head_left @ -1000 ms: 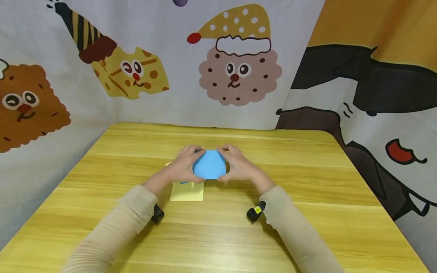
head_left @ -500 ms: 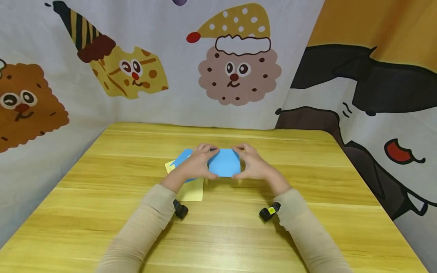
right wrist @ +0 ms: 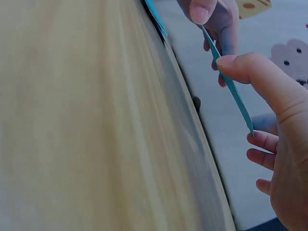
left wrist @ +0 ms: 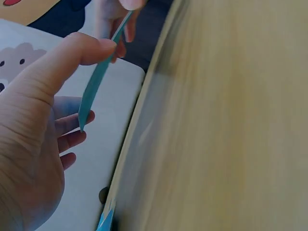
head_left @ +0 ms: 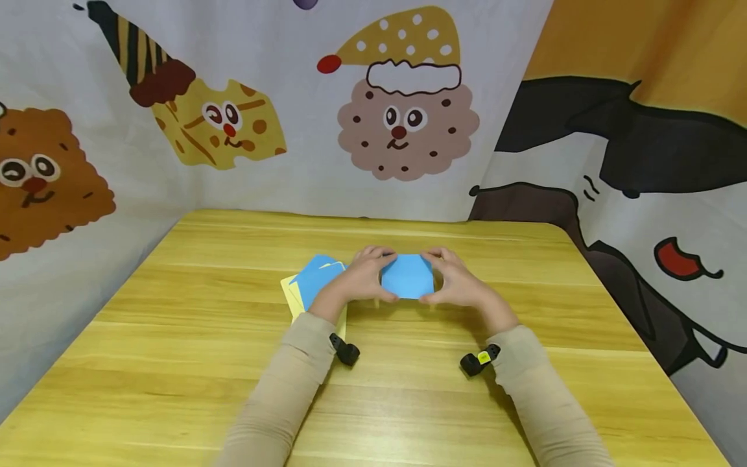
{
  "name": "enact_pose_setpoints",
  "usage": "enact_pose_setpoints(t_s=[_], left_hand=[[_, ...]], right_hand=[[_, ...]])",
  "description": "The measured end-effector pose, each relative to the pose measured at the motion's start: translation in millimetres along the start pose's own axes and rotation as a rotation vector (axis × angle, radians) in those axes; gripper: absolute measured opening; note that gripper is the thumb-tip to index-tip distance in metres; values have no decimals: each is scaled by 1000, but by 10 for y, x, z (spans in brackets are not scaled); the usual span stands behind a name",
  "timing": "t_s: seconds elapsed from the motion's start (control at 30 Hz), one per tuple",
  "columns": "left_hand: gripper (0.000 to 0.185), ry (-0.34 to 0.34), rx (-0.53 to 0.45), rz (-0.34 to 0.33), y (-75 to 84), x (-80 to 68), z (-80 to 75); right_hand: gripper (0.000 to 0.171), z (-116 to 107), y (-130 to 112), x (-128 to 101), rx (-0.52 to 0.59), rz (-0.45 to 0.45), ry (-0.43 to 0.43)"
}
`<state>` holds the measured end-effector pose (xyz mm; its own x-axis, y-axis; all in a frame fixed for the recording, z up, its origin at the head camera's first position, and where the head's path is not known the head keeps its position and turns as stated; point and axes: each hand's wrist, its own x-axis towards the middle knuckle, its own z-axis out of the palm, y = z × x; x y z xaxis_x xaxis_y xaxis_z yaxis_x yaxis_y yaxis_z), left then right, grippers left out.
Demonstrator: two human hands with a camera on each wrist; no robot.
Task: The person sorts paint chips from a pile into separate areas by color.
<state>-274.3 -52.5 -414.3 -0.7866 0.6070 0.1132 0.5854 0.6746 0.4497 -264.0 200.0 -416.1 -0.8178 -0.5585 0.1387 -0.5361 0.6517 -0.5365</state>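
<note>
Left hand: thumb and forefinger set wide apart, pinching the left end of a blue card; the remaining fingers loosely bent behind, per the left wrist view.

Right hand: mirror of the left, with the same broad pinch at the right end.

Blue card: whether one sheet or several pressed together, cannot tell. Between the hands, clear of the table, broad face toward the head view; thumbs at the near edge, forefingers at the far. Thin and edge-on in both wrist views. The two-ended grip probably serves to keep it steady and stop it sagging, while leaving the middle uncovered.

Pile: blue and yellow cards, overlapping at uneven angles, left of the held piece and partly hidden by the left arm. Its looseness suggests a heap set aside rather than squared up; count uncertain.

Wrist cameras: two, black, left and right, the right one bearing a yellow square. Sleeves: beige, reaching in from the near side.

Table: yellowish wood grain, shiny at the near middle, rounded far corners.

Backdrop: pale printed cloth beyond the far edge and along the sides; cheese figure far left, hatted cookie at centre, large dark and orange shapes to the right
</note>
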Motion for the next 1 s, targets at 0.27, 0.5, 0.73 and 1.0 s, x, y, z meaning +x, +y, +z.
enact_pose_setpoints(t_s=[0.27,0.5,0.73,1.0], left_hand=[[97,-14,-58,-40,27,206,102],[95,-24,-126,-73,21,283,241],[94,-20,-170,-103,8,314,313],[91,-51,-160,-132,-18,344,391]], right_hand=[[100,-56,201,-25,58,52,2],[100,-23,364,-42,134,97,-30],[99,20,446,-45,146,117,-38],[98,30,478,-72,87,127,-63]])
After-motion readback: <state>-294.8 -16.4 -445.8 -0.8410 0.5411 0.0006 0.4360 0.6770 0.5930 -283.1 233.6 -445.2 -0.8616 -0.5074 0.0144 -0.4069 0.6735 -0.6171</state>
